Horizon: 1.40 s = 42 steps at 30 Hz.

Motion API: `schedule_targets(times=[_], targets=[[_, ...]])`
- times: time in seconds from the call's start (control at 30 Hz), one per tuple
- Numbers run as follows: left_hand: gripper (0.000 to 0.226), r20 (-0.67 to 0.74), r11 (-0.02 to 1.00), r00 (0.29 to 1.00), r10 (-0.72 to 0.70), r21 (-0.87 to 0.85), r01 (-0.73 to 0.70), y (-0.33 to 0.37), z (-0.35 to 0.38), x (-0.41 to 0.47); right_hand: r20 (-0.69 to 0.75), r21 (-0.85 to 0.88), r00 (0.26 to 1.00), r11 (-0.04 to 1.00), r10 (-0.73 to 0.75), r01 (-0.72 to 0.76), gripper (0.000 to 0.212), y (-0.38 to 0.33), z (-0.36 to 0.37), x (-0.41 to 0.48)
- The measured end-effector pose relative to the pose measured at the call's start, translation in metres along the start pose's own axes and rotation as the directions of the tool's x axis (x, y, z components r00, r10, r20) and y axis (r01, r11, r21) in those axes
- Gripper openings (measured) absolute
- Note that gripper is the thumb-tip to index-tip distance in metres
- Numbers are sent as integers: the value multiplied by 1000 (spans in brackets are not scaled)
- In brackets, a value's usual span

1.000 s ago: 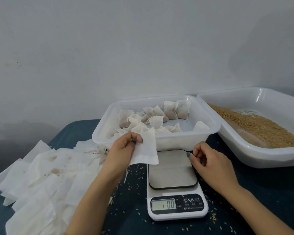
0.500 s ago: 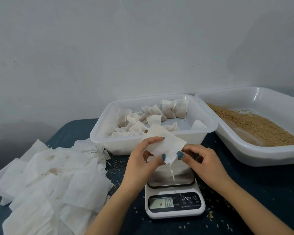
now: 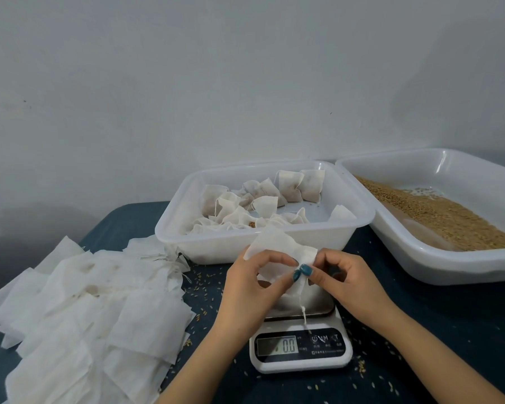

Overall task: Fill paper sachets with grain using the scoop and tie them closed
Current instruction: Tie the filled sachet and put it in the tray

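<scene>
Both hands meet over the scale, whose display reads 0.0. The left hand and the right hand each pinch an empty paper sachet between thumb and fingertips, holding it just above the weighing plate. Its string dangles down toward the display.

Behind them, a white tub holds a heap of filled, tied sachets. To its right, touching rim to rim, a larger white tub holds brown grain banked toward its near side. A loose pile of flat sachets lies on the left of the dark blue worktop, with stray grains scattered beside the scale.
</scene>
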<state>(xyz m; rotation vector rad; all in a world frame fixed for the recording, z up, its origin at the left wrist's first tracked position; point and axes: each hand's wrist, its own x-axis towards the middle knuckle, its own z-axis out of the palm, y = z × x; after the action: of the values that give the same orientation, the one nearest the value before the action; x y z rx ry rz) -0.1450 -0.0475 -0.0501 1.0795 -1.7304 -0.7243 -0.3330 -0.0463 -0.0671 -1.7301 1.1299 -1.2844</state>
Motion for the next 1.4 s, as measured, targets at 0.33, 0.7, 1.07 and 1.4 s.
schedule_targets(times=[0.33, 0.7, 1.07, 1.4], targets=[[14, 88, 990, 993, -75, -109, 84, -6, 4, -3, -16, 13, 1000, 1000, -19, 20, 13, -1, -1, -1], [13, 75, 978, 994, -73, -188, 86, -6, 2, -2, -16, 0, 1000, 1000, -5, 5, 11, -1, 0, -1], [12, 109, 937, 983, -148, -304, 175, -7, 1, 2, 11, -32, 1000, 999, -14, 14, 13, 2, -2, 0], [14, 41, 955, 983, -182, -231, 186, -2, -1, 2, 20, -30, 1000, 999, -20, 20, 16, 3, -2, -1]])
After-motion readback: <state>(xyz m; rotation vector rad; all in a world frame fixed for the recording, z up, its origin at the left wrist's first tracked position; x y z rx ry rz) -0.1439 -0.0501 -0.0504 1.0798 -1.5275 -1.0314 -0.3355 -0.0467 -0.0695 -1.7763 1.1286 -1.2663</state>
